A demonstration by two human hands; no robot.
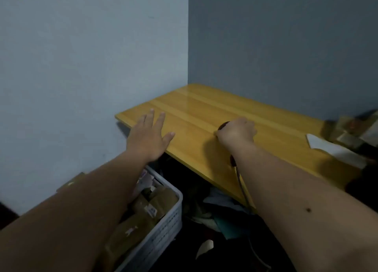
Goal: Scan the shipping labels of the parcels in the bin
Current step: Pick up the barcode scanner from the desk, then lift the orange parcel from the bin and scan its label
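A white perforated bin (pixel 163 226) stands on the floor at lower left, below my left forearm, filled with brown parcels (pixel 161 200) bearing small white labels. My left hand (pixel 149 136) hovers open with fingers spread over the left end of the yellow wooden table (pixel 204 112), holding nothing. My right hand (pixel 237 131) rests on the table's middle, closed around a dark handheld scanner (pixel 223 125); only its head shows past my knuckles. The scanner's cable (pixel 241 188) runs down under my right forearm.
Blue-grey walls meet in a corner behind the table. More parcels (pixel 356 128) and a white envelope (pixel 331 147) lie blurred at the table's right end. Dark clutter of cloth and paper (pixel 221 214) fills the floor under the table, beside the bin.
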